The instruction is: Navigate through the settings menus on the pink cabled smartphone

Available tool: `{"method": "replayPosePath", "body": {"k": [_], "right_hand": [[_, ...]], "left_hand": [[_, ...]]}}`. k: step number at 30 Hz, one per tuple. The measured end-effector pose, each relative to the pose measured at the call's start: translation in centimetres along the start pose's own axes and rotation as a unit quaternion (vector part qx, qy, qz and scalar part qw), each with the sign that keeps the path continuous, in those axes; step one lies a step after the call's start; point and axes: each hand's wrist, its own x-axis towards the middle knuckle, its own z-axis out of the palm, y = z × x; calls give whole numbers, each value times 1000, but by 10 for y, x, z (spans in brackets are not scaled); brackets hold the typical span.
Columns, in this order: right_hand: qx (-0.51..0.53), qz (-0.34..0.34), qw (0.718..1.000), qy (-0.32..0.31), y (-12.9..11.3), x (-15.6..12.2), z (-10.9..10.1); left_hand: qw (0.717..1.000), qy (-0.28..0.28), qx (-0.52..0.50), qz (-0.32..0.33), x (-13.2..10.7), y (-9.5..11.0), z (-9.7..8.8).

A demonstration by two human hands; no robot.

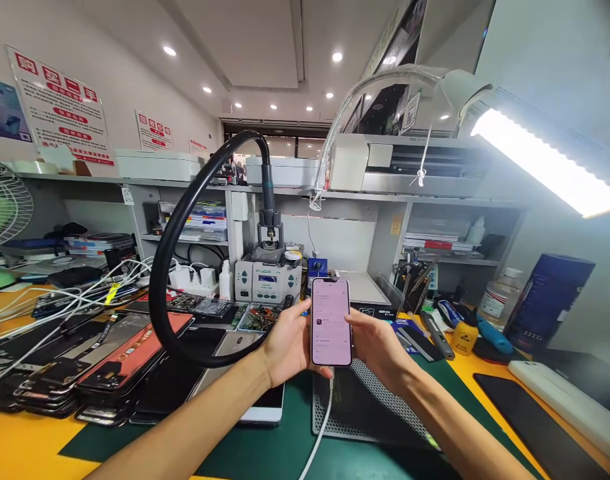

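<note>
Clock read from the phone. Toward nine o'clock, we note stacked phone parts (49, 373); between nine and ten, a black hose (162, 267) loops beside them. At eight, the left hand (287, 341): forearm slanting up from lower left, palm partly closed around the phone's left side, thumb along that edge, a finger below its bottom edge. At the center, the phone (331, 340), raised upright, lit screen toward us (text too small to read). At six, a white cable (326, 420) runs down from its bottom edge; at five, a dark mat (352, 407). Toward four, the right hand (379, 340): forearm from lower right, partly closed on the phone's right side, thumb tip at the screen's edge, other fingers mostly hidden. At three, a yellow bottle (463, 338).
</note>
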Motion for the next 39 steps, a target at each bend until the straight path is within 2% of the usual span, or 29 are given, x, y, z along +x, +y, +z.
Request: {"method": "replayPosePath", "body": {"k": [5, 14, 21, 39], "right_hand": [[-31, -10, 999, 3, -5, 4, 8], [-87, -50, 995, 12, 10, -10, -6], [-76, -44, 996, -9, 11, -20, -7], [-85, -32, 996, -18, 11, -18, -7]], "left_hand": [[1000, 13, -2, 14, -2, 4, -3], [1000, 18, 23, 9, -7, -10, 10], [999, 3, 29, 14, -11, -13, 16], [1000, 5, 20, 12, -12, -17, 14]]}}
